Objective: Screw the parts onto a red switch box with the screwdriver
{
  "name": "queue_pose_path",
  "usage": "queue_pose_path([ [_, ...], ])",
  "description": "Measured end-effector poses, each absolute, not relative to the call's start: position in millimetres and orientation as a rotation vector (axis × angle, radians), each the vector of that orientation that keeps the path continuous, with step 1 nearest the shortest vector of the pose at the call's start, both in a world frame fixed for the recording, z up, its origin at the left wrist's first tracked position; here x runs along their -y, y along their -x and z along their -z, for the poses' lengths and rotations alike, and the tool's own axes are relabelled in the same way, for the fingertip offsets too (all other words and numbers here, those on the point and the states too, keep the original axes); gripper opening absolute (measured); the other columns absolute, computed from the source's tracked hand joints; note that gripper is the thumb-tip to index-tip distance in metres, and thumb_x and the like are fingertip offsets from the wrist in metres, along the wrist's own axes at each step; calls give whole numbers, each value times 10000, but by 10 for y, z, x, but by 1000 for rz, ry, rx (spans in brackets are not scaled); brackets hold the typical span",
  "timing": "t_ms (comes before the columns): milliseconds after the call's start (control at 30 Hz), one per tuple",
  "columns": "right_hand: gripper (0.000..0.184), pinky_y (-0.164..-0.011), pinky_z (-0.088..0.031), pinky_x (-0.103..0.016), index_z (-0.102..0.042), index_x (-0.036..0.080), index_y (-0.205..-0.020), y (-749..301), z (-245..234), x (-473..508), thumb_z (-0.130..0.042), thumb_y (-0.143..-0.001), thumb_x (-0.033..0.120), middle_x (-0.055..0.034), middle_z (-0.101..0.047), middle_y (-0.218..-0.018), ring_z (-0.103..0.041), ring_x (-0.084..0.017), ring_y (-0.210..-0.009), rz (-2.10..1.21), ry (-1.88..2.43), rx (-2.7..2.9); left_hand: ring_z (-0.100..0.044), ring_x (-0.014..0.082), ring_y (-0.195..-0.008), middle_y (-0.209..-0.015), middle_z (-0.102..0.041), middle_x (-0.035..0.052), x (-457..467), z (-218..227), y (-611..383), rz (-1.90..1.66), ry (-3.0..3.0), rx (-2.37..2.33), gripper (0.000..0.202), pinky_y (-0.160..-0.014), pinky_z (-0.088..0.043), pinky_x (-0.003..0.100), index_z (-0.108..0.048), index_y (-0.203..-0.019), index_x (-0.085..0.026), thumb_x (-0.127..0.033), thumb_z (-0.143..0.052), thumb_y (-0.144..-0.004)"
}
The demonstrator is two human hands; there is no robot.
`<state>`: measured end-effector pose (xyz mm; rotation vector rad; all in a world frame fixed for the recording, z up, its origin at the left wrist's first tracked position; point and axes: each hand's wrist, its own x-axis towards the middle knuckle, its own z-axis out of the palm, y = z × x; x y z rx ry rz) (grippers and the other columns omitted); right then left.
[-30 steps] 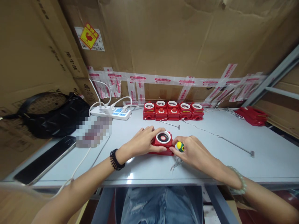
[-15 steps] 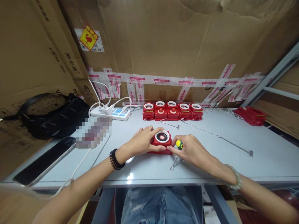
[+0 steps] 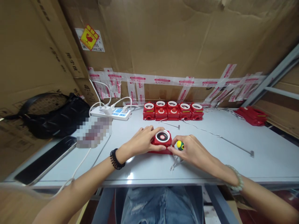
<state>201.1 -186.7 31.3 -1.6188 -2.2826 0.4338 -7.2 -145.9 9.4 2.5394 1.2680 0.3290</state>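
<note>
My left hand [image 3: 146, 140] is closed around the left side of a red alarm box [image 3: 159, 148], which lies on the table. A white ring [image 3: 163, 132] frames the dark round window on its top. At the box's right edge, the thumb and forefinger of my right hand [image 3: 187, 148] press close together by a small shiny piece that looks like a screw. In the same hand sits a screwdriver [image 3: 180, 145] with a yellow and green handle; its shaft is hidden. Just below that hand, a white cord [image 3: 173, 165] and part of a metal rod lie on the table.
Several red alarm boxes [image 3: 173, 113] stand in a row at the back. Two small metal hammers [image 3: 251, 153] lie before them. More red parts [image 3: 252, 115] are at the right. On the left are a power strip [image 3: 121, 115], a phone [image 3: 44, 160] and a black bag [image 3: 53, 115].
My right fingertips have shifted slightly at the box's edge, and a small shiny piece shows between them more clearly. The left hand and the box stay in place.
</note>
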Motion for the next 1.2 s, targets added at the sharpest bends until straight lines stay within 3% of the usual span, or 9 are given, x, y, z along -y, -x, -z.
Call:
queue_pose_path([
  [333,160,-514,-309,-228,-679,173,-800,-1966,-274,1879,-529,-797,227,16,-584,-531,-406,-90,-439,-404,1588,2307,-555,276,-963,-1069,-561,77,1454,-91,79,-327,-2535,-1270,686,-904,-407,445,-405,-1361,-312,-690,-522,-801],
  [567,210,-556,-344,-248,-691,185,-800,-2011,-283,1871,-589,-812,369,-17,-649,-599,-507,-129,-516,-342,1609,2312,-551,270,-945,-1049,-562,75,1456,-90,75,-335,-2549,-1262,694,-890,-412,435,-407,-1354,-309,-709,-507,-796],
  [800,173,-549,-352,-238,-701,183,-838,-1983,-282,1878,-542,-802,240,-11,-652,-611,-453,-101,-468,-392,1601,2301,-554,273,-945,-1058,-556,76,1457,-90,78,-333,-2534,-1263,684,-896,-412,446,-404,-1360,-314,-693,-513,-802],
  [1000,218,-518,-329,-233,-660,167,-839,-2006,-306,1888,-616,-782,372,15,-588,-521,-455,-109,-457,-410,1607,2282,-552,269,-930,-1046,-557,75,1450,-82,81,-349,-2539,-1251,694,-892,-411,448,-408,-1359,-315,-711,-500,-796],
  [1200,181,-555,-341,-232,-683,200,-832,-2004,-315,1883,-529,-825,295,10,-609,-579,-448,-112,-493,-438,1608,2304,-552,272,-944,-1045,-561,73,1465,-104,76,-332,-2529,-1267,688,-901,-406,443,-414,-1354,-311,-699,-517,-795],
])
